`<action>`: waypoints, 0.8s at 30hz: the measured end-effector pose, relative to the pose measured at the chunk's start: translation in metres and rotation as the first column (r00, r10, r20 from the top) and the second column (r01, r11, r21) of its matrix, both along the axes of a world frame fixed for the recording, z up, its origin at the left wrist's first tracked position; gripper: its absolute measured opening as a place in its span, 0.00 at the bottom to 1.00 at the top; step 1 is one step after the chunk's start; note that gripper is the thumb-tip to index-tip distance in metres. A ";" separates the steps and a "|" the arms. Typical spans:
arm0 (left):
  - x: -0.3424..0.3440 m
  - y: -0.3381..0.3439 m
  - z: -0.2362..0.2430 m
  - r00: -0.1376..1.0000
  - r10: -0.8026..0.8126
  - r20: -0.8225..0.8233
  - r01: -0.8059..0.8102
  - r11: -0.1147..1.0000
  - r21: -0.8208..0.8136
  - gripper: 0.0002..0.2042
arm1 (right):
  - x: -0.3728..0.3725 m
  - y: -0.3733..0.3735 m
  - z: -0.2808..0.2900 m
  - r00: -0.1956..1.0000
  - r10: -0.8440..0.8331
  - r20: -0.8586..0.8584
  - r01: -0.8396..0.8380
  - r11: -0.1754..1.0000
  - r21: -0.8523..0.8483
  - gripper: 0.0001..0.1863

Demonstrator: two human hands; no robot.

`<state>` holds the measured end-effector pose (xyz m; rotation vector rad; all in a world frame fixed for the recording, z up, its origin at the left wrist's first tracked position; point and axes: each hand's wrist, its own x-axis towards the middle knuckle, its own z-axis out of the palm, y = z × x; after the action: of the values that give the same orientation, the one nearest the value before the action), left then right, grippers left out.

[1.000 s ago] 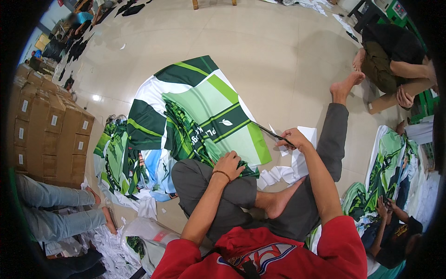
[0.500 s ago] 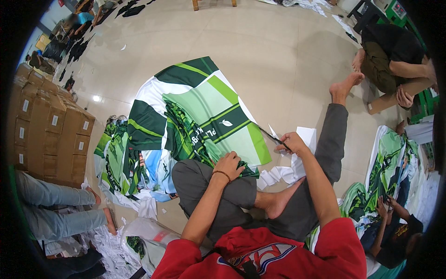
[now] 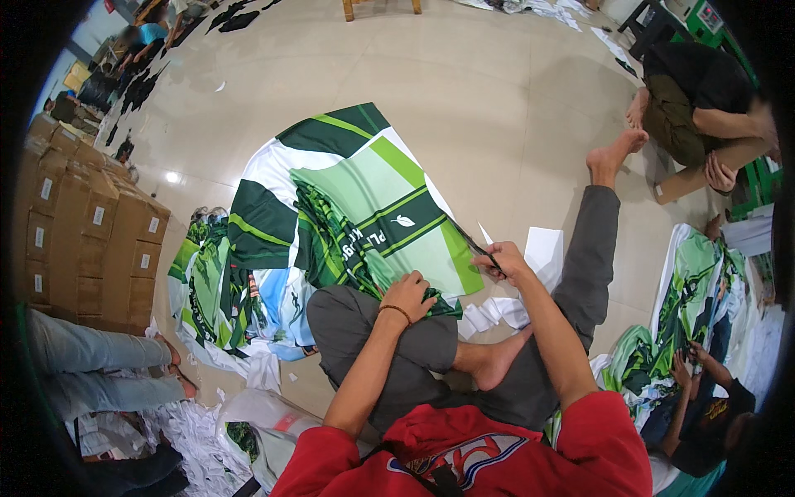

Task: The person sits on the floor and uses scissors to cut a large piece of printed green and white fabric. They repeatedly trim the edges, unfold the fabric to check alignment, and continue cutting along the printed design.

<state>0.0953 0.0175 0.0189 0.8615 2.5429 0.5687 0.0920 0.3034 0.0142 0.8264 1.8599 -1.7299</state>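
Observation:
A printed fabric panel (image 3: 393, 190) in light green, dark green and white lies on the floor before my crossed legs, its left part bunched into folds. My left hand (image 3: 407, 296) is at its near edge by my knee, fingers curled on the gathered cloth. In my right hand (image 3: 505, 262) is a pair of dark-handled scissors (image 3: 474, 242), their blades along the panel's right edge. A thin white offcut sticks up beside the blades. White scraps (image 3: 494, 315) lie curled below my right hand, with a flat white piece (image 3: 544, 250) beyond it.
More green printed cloth (image 3: 211, 290) is heaped to the left, near stacked cardboard boxes (image 3: 91, 236) and a standing person's legs (image 3: 112, 360). On the right, a person (image 3: 704, 389) handles another green cloth pile (image 3: 683, 290). Another person (image 3: 700, 108) sits at the far right.
My right hand and the scissors have shifted slightly left and nearer along the panel's right edge. My left hand stays in place. The hands of the person at lower right have moved.

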 end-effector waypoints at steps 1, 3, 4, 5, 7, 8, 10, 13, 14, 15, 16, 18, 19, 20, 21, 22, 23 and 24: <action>0.000 0.000 0.000 1.000 0.000 0.001 0.000 1.000 0.004 0.18 | -0.001 -0.001 -0.002 1.000 0.000 -0.002 0.000 1.000 0.007 0.18; 0.000 -0.001 -0.001 1.000 0.001 -0.004 -0.001 1.000 0.004 0.18 | -0.003 -0.004 -0.004 1.000 0.003 -0.003 -0.003 1.000 0.022 0.18; 0.001 -0.001 -0.002 1.000 0.001 -0.007 -0.001 1.000 0.004 0.18 | -0.003 -0.005 -0.005 1.000 0.002 -0.019 -0.002 1.000 0.013 0.18; 0.001 -0.001 -0.002 1.000 0.000 -0.006 0.000 1.000 0.006 0.18 | -0.002 -0.007 -0.006 0.999 0.001 -0.035 -0.001 1.000 0.005 0.18; 0.000 -0.001 -0.004 1.000 -0.001 -0.006 0.002 1.000 0.013 0.18 | 0.001 -0.009 -0.008 0.998 -0.002 -0.056 0.002 1.000 0.016 0.18; 0.000 -0.001 -0.003 1.000 -0.001 -0.003 0.001 1.000 0.009 0.18 | 0.003 -0.011 -0.007 0.998 -0.001 -0.061 0.003 0.999 0.036 0.18; 0.000 -0.001 -0.002 1.000 0.000 0.001 0.000 1.000 0.002 0.18 | 0.004 -0.015 -0.003 0.999 -0.009 -0.047 0.011 0.999 0.041 0.18; 0.000 0.000 0.000 0.999 -0.004 0.039 0.005 1.000 -0.027 0.18 | 0.000 -0.017 0.001 0.999 -0.041 -0.008 0.041 0.999 -0.009 0.17; 0.000 0.000 0.000 0.999 -0.005 0.034 0.005 1.000 -0.023 0.18 | -0.002 -0.019 0.001 0.998 -0.056 -0.007 0.056 0.998 -0.031 0.17; 0.000 0.000 0.000 1.000 -0.005 0.030 0.005 1.000 -0.019 0.18 | -0.005 -0.020 0.002 0.997 -0.071 -0.006 0.070 0.996 -0.053 0.17; 0.000 0.000 -0.001 1.000 -0.005 0.025 0.005 1.000 -0.015 0.18 | -0.007 -0.022 0.002 0.997 -0.075 -0.012 0.074 0.996 -0.053 0.17; -0.001 -0.001 0.001 1.000 -0.010 0.020 0.011 1.000 -0.019 0.18 | -0.012 -0.028 0.002 0.996 -0.083 -0.025 0.081 0.995 -0.057 0.17; -0.001 -0.001 0.002 1.000 -0.013 0.017 0.013 1.000 -0.021 0.18 | -0.013 -0.030 0.002 0.996 -0.086 -0.017 0.085 0.995 -0.049 0.17; 0.000 0.000 0.002 1.000 -0.009 0.017 0.010 1.000 -0.020 0.18 | -0.014 -0.031 0.001 0.996 -0.088 -0.008 0.088 0.995 -0.040 0.17; 0.000 0.000 0.003 1.000 -0.006 0.018 0.006 1.000 -0.019 0.18 | -0.015 -0.032 0.000 0.996 -0.091 0.001 0.091 0.995 -0.031 0.17; 0.000 0.000 0.003 1.000 -0.002 0.018 0.003 1.000 -0.019 0.18 | -0.015 -0.035 -0.004 0.996 -0.089 -0.027 0.089 0.996 -0.024 0.17; 0.000 0.000 0.002 1.000 -0.003 0.010 0.003 1.000 -0.008 0.18 | -0.013 -0.037 -0.008 0.995 -0.089 -0.055 0.089 0.996 -0.015 0.17; 0.000 0.000 0.001 1.000 -0.003 0.002 0.003 1.000 0.002 0.18 | -0.011 -0.038 -0.012 0.993 -0.089 -0.082 0.089 0.996 -0.006 0.17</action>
<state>0.0951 0.0176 0.0197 0.8655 2.5394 0.5710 0.0806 0.2649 0.0019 0.8617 1.9001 -1.8460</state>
